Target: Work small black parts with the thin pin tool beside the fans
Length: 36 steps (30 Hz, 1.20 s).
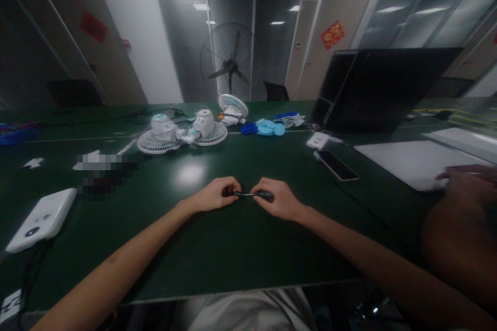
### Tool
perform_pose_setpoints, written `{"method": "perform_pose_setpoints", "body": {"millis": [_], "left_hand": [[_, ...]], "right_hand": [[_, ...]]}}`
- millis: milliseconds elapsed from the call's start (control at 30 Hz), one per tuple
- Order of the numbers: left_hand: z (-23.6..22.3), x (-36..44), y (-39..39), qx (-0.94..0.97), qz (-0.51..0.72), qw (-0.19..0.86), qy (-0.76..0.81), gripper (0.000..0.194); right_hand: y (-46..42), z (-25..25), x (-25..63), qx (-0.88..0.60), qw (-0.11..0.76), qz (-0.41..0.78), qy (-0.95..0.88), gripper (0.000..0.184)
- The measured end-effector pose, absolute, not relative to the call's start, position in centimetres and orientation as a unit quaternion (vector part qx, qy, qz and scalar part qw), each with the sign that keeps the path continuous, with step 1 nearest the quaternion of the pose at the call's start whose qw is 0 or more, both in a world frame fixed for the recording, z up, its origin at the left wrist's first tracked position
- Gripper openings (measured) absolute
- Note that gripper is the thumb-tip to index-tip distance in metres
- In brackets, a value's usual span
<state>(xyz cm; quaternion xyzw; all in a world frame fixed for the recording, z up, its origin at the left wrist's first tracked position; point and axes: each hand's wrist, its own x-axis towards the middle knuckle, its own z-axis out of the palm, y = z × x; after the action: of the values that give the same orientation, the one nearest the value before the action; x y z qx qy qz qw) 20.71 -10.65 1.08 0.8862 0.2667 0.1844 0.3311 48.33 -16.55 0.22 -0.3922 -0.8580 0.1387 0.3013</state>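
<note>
Both my hands meet over the green table (pixel 217 248), near its middle. In my right hand (pixel 277 199) is the dark handle of a small screwdriver (pixel 265 195), its thin metal shaft pointing left. My left hand (pixel 219 194) pinches a small dark piece (pixel 236 194) at the end of that shaft; what kind of piece it is I cannot make out, since the fingers cover most of it.
Small white fans (pixel 159 139) lie at the back beside blue gloves (pixel 266 127). To the right are a phone (pixel 337 165), a black monitor (pixel 392 90) and another person's hand (pixel 469 181) on a white sheet (pixel 407 163). A white device (pixel 42 220) sits left.
</note>
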Motion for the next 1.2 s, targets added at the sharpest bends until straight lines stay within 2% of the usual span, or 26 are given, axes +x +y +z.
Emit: {"method": "perform_pose_setpoints", "body": {"millis": [433,867,1200], "left_hand": [[0.9,20.8,-10.8,0.899,0.176,0.308,0.256,0.021],[0.5,20.6,-10.3,0.882,0.174,0.355,0.258,0.024],[0.4,21.6,-11.1,0.890,0.182,0.341,0.241,0.025]], "right_hand": [[-16.4,0.2,48.3,-0.377,0.286,0.150,-0.868,0.015],[-16.6,0.4,48.2,-0.360,0.264,0.153,-0.882,0.019],[-16.7,0.3,48.1,-0.352,0.264,0.156,-0.885,0.021]]}}
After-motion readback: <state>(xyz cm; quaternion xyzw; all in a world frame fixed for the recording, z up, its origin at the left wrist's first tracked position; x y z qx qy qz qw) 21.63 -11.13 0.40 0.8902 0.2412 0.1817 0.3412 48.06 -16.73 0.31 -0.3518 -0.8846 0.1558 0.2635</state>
